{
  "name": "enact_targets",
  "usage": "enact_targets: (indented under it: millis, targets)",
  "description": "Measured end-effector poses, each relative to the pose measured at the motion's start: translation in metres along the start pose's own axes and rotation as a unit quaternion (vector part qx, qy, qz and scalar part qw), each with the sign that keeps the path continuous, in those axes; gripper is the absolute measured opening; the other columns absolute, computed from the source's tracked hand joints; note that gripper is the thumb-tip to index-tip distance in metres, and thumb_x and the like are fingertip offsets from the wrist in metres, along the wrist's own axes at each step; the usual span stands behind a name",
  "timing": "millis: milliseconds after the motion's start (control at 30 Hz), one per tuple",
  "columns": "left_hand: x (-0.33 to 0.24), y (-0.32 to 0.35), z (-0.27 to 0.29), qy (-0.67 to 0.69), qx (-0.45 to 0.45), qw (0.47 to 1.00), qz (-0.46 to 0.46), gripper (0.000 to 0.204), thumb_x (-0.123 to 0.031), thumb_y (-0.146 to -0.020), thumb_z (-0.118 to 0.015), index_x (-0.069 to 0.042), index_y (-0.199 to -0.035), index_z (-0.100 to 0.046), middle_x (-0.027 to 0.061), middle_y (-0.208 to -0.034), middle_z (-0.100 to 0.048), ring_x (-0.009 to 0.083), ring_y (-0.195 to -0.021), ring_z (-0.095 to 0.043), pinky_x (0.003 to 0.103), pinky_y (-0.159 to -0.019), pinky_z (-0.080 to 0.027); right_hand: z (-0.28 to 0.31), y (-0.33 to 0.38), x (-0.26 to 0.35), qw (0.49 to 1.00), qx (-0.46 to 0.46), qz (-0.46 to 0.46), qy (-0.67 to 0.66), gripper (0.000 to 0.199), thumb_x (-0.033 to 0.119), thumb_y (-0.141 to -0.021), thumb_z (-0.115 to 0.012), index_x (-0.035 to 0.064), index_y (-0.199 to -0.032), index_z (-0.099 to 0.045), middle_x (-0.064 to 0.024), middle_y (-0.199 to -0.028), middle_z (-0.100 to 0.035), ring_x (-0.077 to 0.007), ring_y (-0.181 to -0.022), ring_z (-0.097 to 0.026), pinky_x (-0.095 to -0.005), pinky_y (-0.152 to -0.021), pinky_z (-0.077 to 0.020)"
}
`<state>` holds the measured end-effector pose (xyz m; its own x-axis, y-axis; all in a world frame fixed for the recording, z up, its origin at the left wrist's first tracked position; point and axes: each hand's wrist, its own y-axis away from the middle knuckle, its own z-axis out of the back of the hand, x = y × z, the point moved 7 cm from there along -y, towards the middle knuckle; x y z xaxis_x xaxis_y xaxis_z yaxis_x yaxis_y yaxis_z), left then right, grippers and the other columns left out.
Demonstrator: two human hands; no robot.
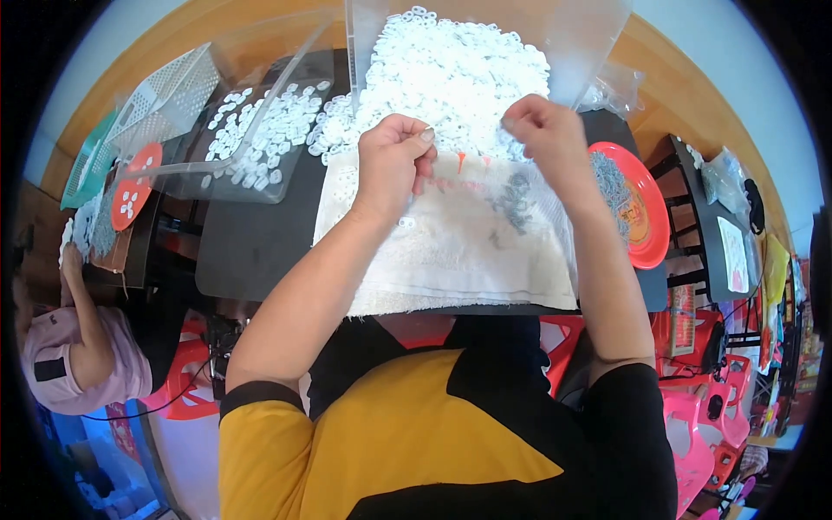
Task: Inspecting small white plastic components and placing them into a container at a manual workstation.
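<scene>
Shirt: yellow and black shirt [407,433] at 6 o'clock, closest to me, both forearms rising from it.
Towel: white towel [451,251] spread on the dark table [251,243], just past my chest, with one loose ring [405,223] lying on it below my left wrist.
Left hand: my left hand [394,160] at 11 o'clock over the towel, fingers pinched narrow; something small may sit between the tips, I cannot tell what.
Right hand: my right hand [546,139] at 1 o'clock, fingers curled tight in a pinch near the heap's edge; what it grips is too small to see.
Grey bits: grey bits [516,204] on the towel between my forearms.
Red plate: red plate [646,204] at 3 o'clock, grey pieces on it, just beside my right forearm.
Heap: white rings [451,78] piled at 12 o'clock in a clear tray [572,35], right behind both hands.
Second tray: clear tray [260,139] at 10 o'clock, more rings scattered in it.
Co-worker: another person's arm [82,329] at 8 o'clock.
</scene>
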<state>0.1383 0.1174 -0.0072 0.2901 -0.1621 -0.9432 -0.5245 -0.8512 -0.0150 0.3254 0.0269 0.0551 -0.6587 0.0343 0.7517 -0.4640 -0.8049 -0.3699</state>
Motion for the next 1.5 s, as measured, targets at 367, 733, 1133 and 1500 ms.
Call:
enact_targets:
  millis: [367,733,1133,1500]
  targets:
    - [0.001,-0.006,0.007,0.018,-0.013,1.0,0.002,0.005,-0.004,-0.087,-0.058,0.0,-0.085,-0.058,0.0069,-0.069,-0.06,0.0102,-0.049,-0.052,0.024,-0.037,-0.037,-0.082,-0.012,0.038,0.893,0.126,0.217,0.374,0.016,0.015,-0.078,-0.062,0.014,-0.093,-0.069,-0.0081,-0.085,-0.067,-0.0281,-0.075,-0.066,-0.0408,-0.064,-0.0492]
    - [-0.003,-0.007,0.012,0.017,-0.019,1.0,-0.01,0.007,-0.007,-0.089,-0.059,0.0,-0.086,-0.059,0.0062,-0.07,-0.06,0.0112,-0.05,-0.052,0.025,-0.04,-0.038,-0.089,-0.014,0.036,0.87,0.128,0.255,0.403,0.007,0.013,-0.078,-0.063,0.011,-0.084,-0.065,-0.0088,-0.085,-0.065,-0.0293,-0.074,-0.065,-0.0419,-0.064,-0.0499]
    - [-0.01,-0.001,0.015,0.053,-0.035,0.998,-0.022,0.006,-0.005,-0.085,-0.06,0.001,-0.084,-0.059,0.0065,-0.068,-0.058,0.0102,-0.049,-0.051,0.024,-0.038,-0.036,-0.072,0.052,0.037,0.959,0.253,0.084,0.1,0.009,0.001,-0.079,-0.062,-0.0005,-0.088,-0.063,-0.0131,-0.071,-0.061,-0.0209,-0.064,-0.056,-0.032,-0.063,-0.0458]
    - [-0.009,-0.003,0.008,0.025,-0.03,0.999,-0.031,0.007,-0.006,-0.084,-0.061,0.001,-0.084,-0.06,0.0076,-0.069,-0.06,0.0111,-0.05,-0.052,0.024,-0.039,-0.037,-0.072,0.064,0.03,0.939,0.249,0.168,0.17,0.015,0.003,-0.079,-0.056,0.0051,-0.088,-0.067,-0.0139,-0.083,-0.067,-0.0327,-0.078,-0.064,-0.0399,-0.072,-0.0494]
